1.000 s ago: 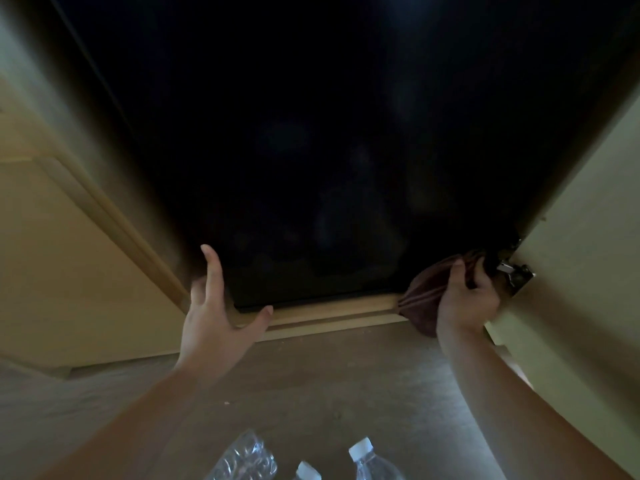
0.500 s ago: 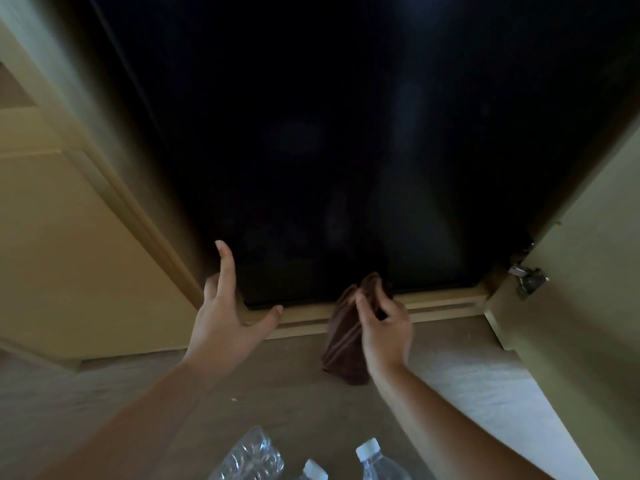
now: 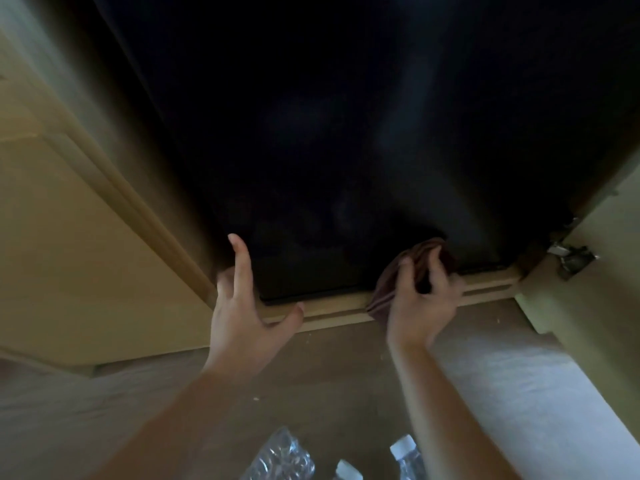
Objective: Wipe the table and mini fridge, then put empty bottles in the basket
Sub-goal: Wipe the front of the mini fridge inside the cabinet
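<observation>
Clear bottles [image 3: 280, 459] lie nearest on the floor [image 3: 346, 375], left hand [image 3: 242, 306] is spread and braced at the wooden sill [image 3: 339, 308], right hand [image 3: 419, 299] bunches the brown cloth [image 3: 382, 294] against the mini fridge [image 3: 346, 150] bottom edge: better to flatten the cloth, press firmly, overlap strokes across its dark front.

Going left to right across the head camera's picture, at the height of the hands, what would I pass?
Tan side panel → left hand, fingers spread → right hand gripping the brown cloth → metal hinge → cabinet door.
</observation>
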